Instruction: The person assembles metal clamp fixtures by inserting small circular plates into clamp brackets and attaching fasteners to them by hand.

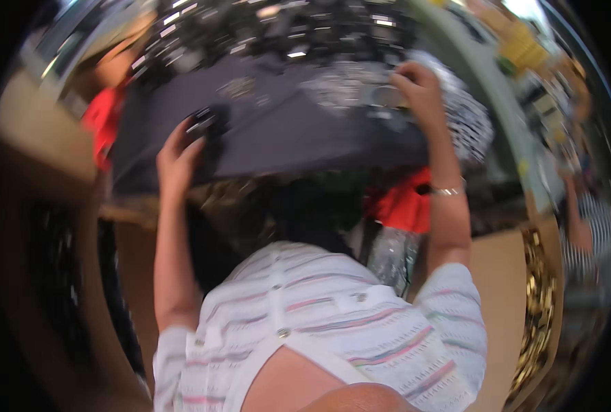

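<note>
My left hand [178, 154] is raised in front of me, its fingers curled around a small dark object [208, 123] that I cannot identify through the blur; the grip looks closed on it. That object sits just over the near-left part of a wide sheet of dark grey fabric [278, 134], which is spread across the bench [31, 130] ahead of me.

My right hand [419, 89] is further out, at the far right of the dark fabric, fingers bent down onto a patch of glittering silver sequinned material [347, 89]. It presses or pinches there, but I cannot tell whether it truly has hold of anything. A thin bracelet [446, 191] circles that wrist.

More black-and-white patterned cloth [474, 120] bunches just beyond my right hand. A piece of bright red cloth [401, 202] hangs below the edge of the dark fabric near my right forearm, and another red piece [103, 123] lies at the fabric's left side. My striped white top [333, 323] fills the lower part of the view.
</note>
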`<action>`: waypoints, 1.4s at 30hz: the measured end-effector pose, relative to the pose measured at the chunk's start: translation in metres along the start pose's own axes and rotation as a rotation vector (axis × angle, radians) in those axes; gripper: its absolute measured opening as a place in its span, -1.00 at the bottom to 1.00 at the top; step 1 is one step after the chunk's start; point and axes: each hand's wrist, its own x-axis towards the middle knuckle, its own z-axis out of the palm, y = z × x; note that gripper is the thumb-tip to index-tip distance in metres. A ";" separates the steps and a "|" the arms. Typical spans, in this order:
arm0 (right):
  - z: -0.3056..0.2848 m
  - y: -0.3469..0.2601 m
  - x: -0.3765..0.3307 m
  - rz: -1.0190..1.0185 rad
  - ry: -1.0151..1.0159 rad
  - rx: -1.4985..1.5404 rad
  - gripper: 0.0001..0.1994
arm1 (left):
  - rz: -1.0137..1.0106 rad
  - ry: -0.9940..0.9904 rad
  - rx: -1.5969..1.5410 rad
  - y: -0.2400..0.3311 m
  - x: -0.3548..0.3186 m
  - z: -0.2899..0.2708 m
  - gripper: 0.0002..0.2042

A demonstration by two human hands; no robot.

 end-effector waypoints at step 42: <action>0.274 -0.081 -0.041 -0.627 -0.072 0.214 -0.88 | 0.102 0.003 -0.090 -0.013 -0.003 -0.001 -0.33</action>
